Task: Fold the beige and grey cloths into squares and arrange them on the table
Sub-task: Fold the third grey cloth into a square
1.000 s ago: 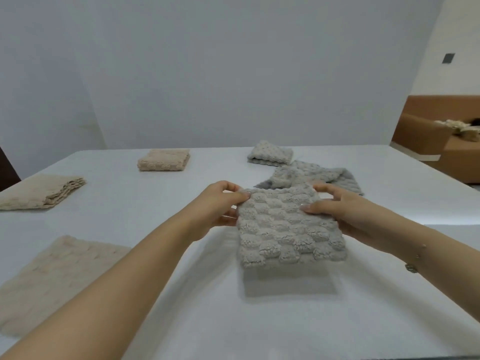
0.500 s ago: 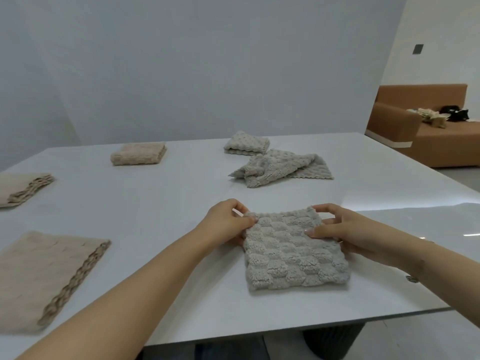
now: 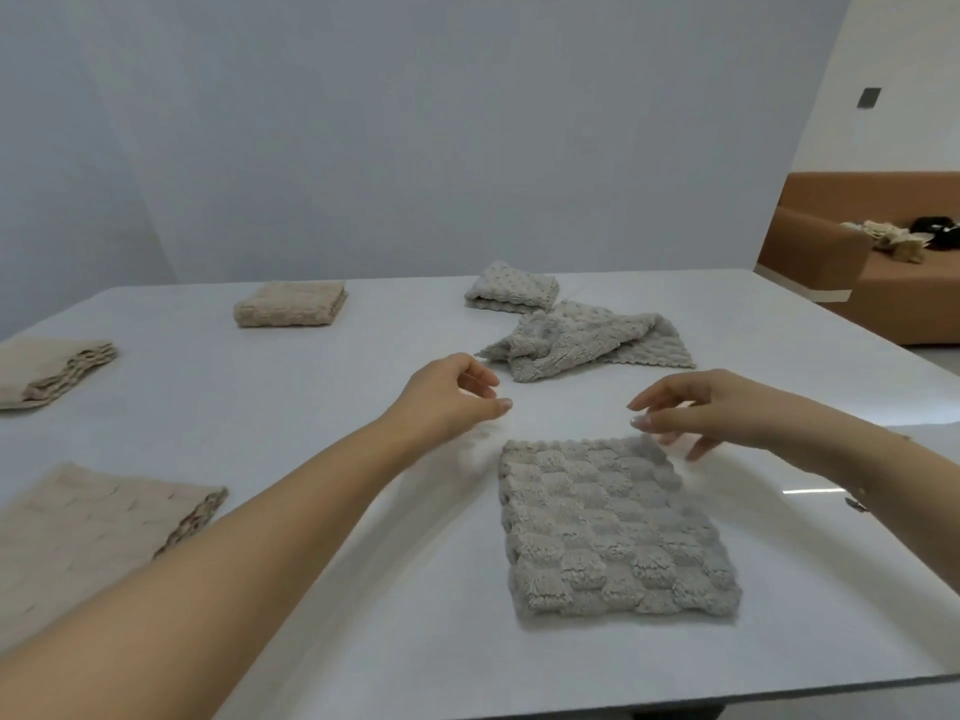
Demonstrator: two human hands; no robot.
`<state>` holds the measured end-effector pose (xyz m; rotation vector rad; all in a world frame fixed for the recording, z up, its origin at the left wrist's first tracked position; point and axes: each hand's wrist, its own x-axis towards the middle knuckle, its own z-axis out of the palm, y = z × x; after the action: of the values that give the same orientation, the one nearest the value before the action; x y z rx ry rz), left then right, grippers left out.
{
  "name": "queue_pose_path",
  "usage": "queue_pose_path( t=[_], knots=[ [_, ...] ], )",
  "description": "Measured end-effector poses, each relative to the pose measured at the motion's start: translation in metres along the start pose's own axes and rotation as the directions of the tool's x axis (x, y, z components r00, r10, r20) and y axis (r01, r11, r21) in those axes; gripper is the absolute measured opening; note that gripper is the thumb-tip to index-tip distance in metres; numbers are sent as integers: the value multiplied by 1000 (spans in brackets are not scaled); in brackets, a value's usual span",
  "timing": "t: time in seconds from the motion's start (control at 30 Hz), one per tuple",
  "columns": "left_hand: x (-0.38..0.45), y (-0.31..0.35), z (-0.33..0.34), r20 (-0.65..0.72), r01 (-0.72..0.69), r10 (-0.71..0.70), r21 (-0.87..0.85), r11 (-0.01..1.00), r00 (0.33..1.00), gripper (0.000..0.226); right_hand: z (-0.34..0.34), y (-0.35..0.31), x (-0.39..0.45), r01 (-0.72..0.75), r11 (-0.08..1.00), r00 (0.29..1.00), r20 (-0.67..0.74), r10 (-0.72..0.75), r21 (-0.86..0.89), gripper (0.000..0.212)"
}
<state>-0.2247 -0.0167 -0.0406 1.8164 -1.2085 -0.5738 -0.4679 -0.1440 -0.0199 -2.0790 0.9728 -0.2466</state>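
A folded grey cloth [image 3: 613, 527] lies flat on the white table [image 3: 322, 407], near the front edge. My left hand [image 3: 447, 400] hovers just beyond its far left corner, fingers loosely curled, holding nothing. My right hand [image 3: 706, 407] hovers over the far right corner, fingers relaxed and empty. A crumpled grey cloth [image 3: 582, 343] lies further back, with a folded grey square [image 3: 511, 293] behind it. A folded beige square [image 3: 291, 304] sits at the back left. Two flatter beige cloths lie at the left edge, one far [image 3: 47, 368] and one near [image 3: 88, 532].
A brown sofa [image 3: 852, 272] with several small items on its seat stands beyond the table's right side. A plain wall runs behind the table. The table's front edge crosses the bottom right of the view.
Both hands have let go of the folded grey cloth's far corners and lifted away from it. The cloth now lies flat on the table by itself.
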Motion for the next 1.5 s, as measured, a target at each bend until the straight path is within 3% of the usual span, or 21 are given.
queue_pose_path(
  t=[0.23, 0.37, 0.47, 0.63, 0.77, 0.9, 1.0, 1.1, 1.27, 1.37, 1.43, 1.5],
  knots=[
    [65, 12, -10, -57, -94, 101, 111, 989, 993, 27, 0, -8, 70, 201, 971, 967, -185, -176, 125, 13],
    [100, -1, -3, -37, -113, 129, 295, 949, 991, 32, 14, 0, 103, 251, 966, 928, -298, -223, 60, 16],
    [118, -14, 4, 29, -115, 112, 359, 926, 993, 37, 17, 11, 117, 287, 958, 924, -271, -271, 21, 19],
    [129, -23, 6, 29, -151, 150, 362, 920, 988, 10, 12, 26, 120, 325, 944, 934, -175, -311, 54, 26],
    [121, -15, -5, 68, -156, 147, 152, 976, 987, 14, 17, 27, 116, 346, 938, 917, -214, -337, 7, 33],
    [101, 6, -26, 140, -193, 205, -93, 977, 969, 3, 28, 3, 111, 382, 924, 910, -165, -381, -28, 62],
    [89, 22, -42, 128, -233, 248, -119, 965, 960, 4, 39, -21, 110, 375, 927, 926, -49, -374, 0, 72],
    [75, 37, -60, 122, -261, 279, -144, 955, 952, 3, 50, -51, 111, 393, 919, 919, -31, -392, 31, 68],
    [55, 50, -91, 27, -329, 340, -195, 924, 940, 6, 65, -103, 111, 447, 878, 895, -95, -437, 171, 37],
    [44, 50, -113, -47, -347, 344, -152, 925, 938, 3, 73, -129, 112, 501, 849, 865, -136, -484, 166, 22],
    [39, 42, -131, -96, -339, 327, -142, 930, 940, 5, 77, -142, 115, 522, 842, 852, -141, -505, 136, 27],
    [37, 29, -149, -146, -309, 293, -106, 945, 945, 6, 80, -153, 119, 511, 853, 858, -117, -499, 109, 45]
  ],
)
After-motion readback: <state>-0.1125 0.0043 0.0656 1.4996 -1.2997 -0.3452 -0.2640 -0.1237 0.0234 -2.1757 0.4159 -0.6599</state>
